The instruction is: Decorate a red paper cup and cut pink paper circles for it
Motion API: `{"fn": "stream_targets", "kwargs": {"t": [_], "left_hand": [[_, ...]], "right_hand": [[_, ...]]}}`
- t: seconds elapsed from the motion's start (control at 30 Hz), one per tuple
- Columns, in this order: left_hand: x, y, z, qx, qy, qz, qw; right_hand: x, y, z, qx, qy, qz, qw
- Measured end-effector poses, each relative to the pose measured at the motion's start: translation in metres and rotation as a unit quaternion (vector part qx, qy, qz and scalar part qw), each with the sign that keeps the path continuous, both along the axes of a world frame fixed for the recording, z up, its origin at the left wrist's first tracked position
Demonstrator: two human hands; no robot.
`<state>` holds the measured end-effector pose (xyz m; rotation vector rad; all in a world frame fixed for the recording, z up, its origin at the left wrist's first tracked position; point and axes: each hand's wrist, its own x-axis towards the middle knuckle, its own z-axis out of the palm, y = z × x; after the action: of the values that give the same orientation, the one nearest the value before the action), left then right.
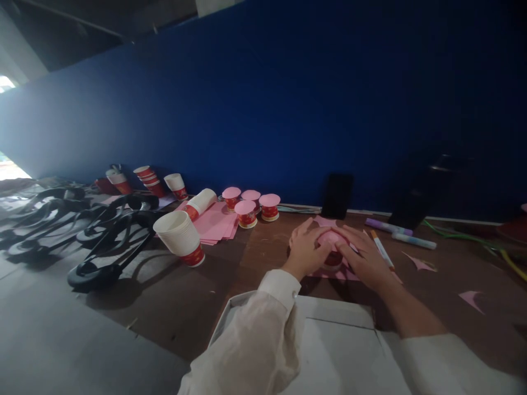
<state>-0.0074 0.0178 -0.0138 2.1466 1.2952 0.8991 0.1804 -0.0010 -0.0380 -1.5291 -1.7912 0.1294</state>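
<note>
My left hand (307,248) and my right hand (365,258) curl around a red paper cup (331,260) from both sides. On its top lies a pink paper disc (330,240), with my fingers and thumbs bent over its edge. Part of the cup is hidden behind the hands. Under and behind it are pink paper scraps (325,221). An orange-and-white marker (382,249) lies just right of my right hand. To the left stand several short red cups topped with pink discs (246,207).
Stacked white-and-red paper cups (180,236) stand left, beside pink paper sheets (216,224) with a cup lying on them. Black headsets (113,247) crowd the far left. A white box (337,340) is in front. Purple (387,226) and light-blue (414,240) markers lie right.
</note>
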Motion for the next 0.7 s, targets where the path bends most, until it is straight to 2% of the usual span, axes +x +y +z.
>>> {"fn": "stream_targets", "kwargs": {"t": [0.27,0.7], "left_hand": [[-0.0017,0.0014,-0.0013,-0.001,0.009,-0.008,1.000],[-0.0029,-0.0069,-0.0010,-0.005,0.033,0.003,0.999]], "right_hand": [[-0.0007,-0.0015,0.0026,0.010,0.017,0.022,1.000],[-0.0044,-0.0055,0.0010,0.012,0.040,0.019,0.999]]}}
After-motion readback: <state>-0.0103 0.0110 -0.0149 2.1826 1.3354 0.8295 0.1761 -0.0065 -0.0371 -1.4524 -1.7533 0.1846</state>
